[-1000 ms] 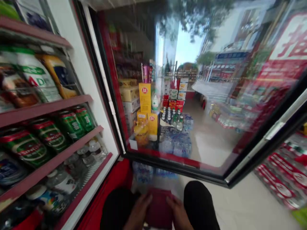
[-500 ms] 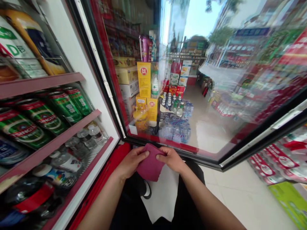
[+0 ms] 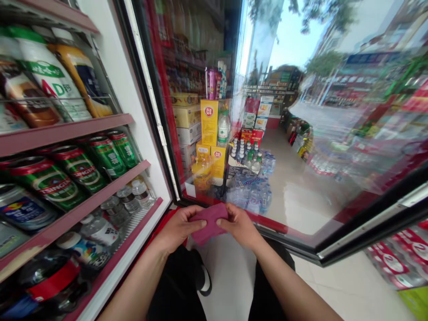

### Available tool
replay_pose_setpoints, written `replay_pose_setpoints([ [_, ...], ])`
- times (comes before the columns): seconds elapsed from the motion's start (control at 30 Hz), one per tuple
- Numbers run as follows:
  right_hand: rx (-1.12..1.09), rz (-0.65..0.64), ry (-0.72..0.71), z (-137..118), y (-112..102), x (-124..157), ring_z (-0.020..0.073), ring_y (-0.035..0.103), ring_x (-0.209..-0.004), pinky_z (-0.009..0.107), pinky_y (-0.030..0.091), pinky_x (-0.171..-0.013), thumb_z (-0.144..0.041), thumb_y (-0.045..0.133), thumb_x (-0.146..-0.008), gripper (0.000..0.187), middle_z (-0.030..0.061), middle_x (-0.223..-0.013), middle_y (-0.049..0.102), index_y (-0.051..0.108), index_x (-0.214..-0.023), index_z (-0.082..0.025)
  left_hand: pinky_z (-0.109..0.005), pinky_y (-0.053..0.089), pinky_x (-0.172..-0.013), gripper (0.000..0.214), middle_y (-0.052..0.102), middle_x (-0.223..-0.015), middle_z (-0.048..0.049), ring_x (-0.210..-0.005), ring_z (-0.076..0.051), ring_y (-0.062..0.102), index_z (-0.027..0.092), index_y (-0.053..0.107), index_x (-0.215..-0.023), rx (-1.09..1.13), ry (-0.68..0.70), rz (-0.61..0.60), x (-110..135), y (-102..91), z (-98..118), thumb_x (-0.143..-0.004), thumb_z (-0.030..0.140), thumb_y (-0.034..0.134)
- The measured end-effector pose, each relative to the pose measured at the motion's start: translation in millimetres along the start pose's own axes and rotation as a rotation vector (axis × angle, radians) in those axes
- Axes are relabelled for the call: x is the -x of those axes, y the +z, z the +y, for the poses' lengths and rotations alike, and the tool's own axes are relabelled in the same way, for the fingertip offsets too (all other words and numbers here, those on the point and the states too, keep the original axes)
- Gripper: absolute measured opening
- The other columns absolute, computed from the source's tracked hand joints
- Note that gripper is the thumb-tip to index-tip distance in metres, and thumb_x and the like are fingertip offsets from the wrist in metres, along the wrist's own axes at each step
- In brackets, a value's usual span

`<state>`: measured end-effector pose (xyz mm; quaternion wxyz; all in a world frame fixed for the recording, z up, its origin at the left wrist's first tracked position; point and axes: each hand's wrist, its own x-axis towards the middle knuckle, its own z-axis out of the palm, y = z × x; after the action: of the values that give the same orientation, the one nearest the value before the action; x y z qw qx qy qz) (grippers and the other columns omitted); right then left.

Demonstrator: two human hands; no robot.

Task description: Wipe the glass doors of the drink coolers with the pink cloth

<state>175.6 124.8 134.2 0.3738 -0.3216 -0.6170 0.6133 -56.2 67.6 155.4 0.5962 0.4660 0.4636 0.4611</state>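
A folded maroon cloth (image 3: 210, 222) is stretched between my two hands, low in the middle of the head view. My left hand (image 3: 180, 226) pinches its left edge, thumb on top and fingers underneath. At the opposite edge my right hand (image 3: 238, 224) grips it the same way. Just beyond the hands is the bottom frame of an open glass door (image 3: 284, 191), its pane showing reflections and goods behind it. Whether the cloth touches the frame I cannot tell.
To the left, an open fridge has maroon-edged shelves (image 3: 76, 131) with green beer cans (image 3: 85, 171), small water bottles (image 3: 125, 200) and a cola bottle (image 3: 50, 278). Wrapped drink packs (image 3: 397, 258) lie at right. My legs and a shoe (image 3: 204, 280) are below.
The cloth, which hung down lower before, is now folded into a flatter, wider shape between my hands. The view has shifted, showing more of the fridge shelves.
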Motion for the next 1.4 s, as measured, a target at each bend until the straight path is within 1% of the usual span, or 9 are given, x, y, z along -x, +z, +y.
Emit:
replay_pose_setpoints([
  [0.17,0.364,0.146,-0.121,-31.4,2.1,-25.3,0.0143,0.051,-0.072,0.027,0.039,-0.066,-0.033,0.071,-0.081,0.018,-0.0046,-0.075,0.057,0.056,-0.079,-0.023,-0.027,0.046,-0.083,0.036,0.076,-0.101,-0.001,-0.091,-0.016,0.065,0.019,0.077,-0.108,-0.133,0.133,-0.064,-1.9,-9.6,41.7,-0.076,0.03,0.088],
  [0.27,0.551,0.21,-0.275,-54.1,7.0,-40.0,0.0145,0.049,-0.07,0.028,0.036,-0.065,-0.028,0.068,-0.081,0.017,-0.005,-0.072,0.053,0.053,-0.074,-0.024,-0.027,0.046,-0.08,0.028,0.074,-0.094,-0.0003,-0.087,-0.016,0.063,0.019,0.077,-0.103,-0.208,0.236,0.005,-6.9,-21.6,61.0,-0.077,0.029,0.083],
  [0.43,0.745,0.28,-0.433,-99.7,22.8,-73.1,0.0198,0.061,-0.072,0.033,0.044,-0.072,-0.028,0.069,-0.086,0.013,-0.0008,-0.079,0.068,0.064,-0.098,-0.027,-0.028,0.05,-0.079,0.03,0.077,-0.095,-0.0014,-0.086,-0.018,0.066,0.021,0.076,-0.105,-0.369,0.439,0.222,-22.0,-44.0,103.1,-0.082,0.039,0.081],
  [0.63,1.141,0.355,-0.62,-180.9,44.6,-124.2,0.0272,0.073,-0.106,0.037,0.054,-0.095,-0.022,0.063,-0.096,0.02,0.0107,-0.113,0.077,0.064,-0.116,-0.022,-0.033,0.054,-0.09,0.026,0.081,-0.104,-0.0035,-0.097,-0.021,0.072,0.023,0.077,-0.108,-0.783,0.761,0.491,-48.8,-71.4,182.2,-0.09,0.037,0.065],
  [0.83,1.459,0.45,-0.666,-261.1,66.6,-171.7,0.03,0.077,-0.103,0.039,0.057,-0.089,-0.03,0.058,-0.106,0.026,0.0126,-0.117,0.078,0.055,-0.129,-0.019,-0.04,0.053,-0.101,0.029,0.08,-0.112,-0.0069,-0.106,-0.025,0.07,0.021,0.078,-0.11,-0.932,0.896,0.686,-82.7,-94.3,262.3,-0.086,0.031,0.064],
  [0.97,1.657,0.493,-0.735,-290.4,73.7,-202.2,0.0292,0.078,-0.1,0.038,0.056,-0.087,-0.021,0.047,-0.109,0.019,0.0149,-0.111,0.079,0.055,-0.126,-0.016,-0.041,0.052,-0.102,0.025,0.08,-0.109,-0.0079,-0.104,-0.026,0.069,0.02,0.077,-0.105,-1.036,0.938,0.754,-102.6,-101.9,301.9,-0.085,0.026,0.065],
  [1.2,1.827,0.465,-0.841,-295.2,75.9,-234.0,0.0329,0.07,-0.111,0.045,0.055,-0.089,-0.012,0.034,-0.109,0.033,0.0223,-0.12,0.071,0.066,-0.119,-0.012,-0.039,0.055,-0.094,0.026,0.077,-0.108,-0.0098,-0.098,-0.025,0.069,0.019,0.07,-0.11,-1.139,0.929,0.865,-143.3,-110.3,313.6,-0.084,0.021,0.069],
  [1.3,1.883,0.351,-0.953,-286.4,77.3,-239.9,0.032,0.065,-0.117,0.047,0.053,-0.095,-0.015,0.037,-0.111,0.035,0.0207,-0.123,0.071,0.07,-0.121,-0.014,-0.043,0.052,-0.096,0.022,0.072,-0.113,-0.0135,-0.105,-0.028,0.066,0.019,0.067,-0.108,-1.19,0.944,0.974,-153.4,-108.1,306.6,-0.086,0.018,0.066],
  [1.4,1.935,0.191,-1.06,-272.5,74.3,-244.7,0.0302,0.061,-0.125,0.048,0.05,-0.106,-0.017,0.041,-0.111,0.034,0.0175,-0.128,0.073,0.073,-0.124,-0.014,-0.042,0.051,-0.089,0.012,0.071,-0.102,-0.0111,-0.097,-0.027,0.066,0.022,0.068,-0.097,-1.287,0.944,0.972,-157.2,-105.7,298.5,-0.092,0.018,0.058],
])
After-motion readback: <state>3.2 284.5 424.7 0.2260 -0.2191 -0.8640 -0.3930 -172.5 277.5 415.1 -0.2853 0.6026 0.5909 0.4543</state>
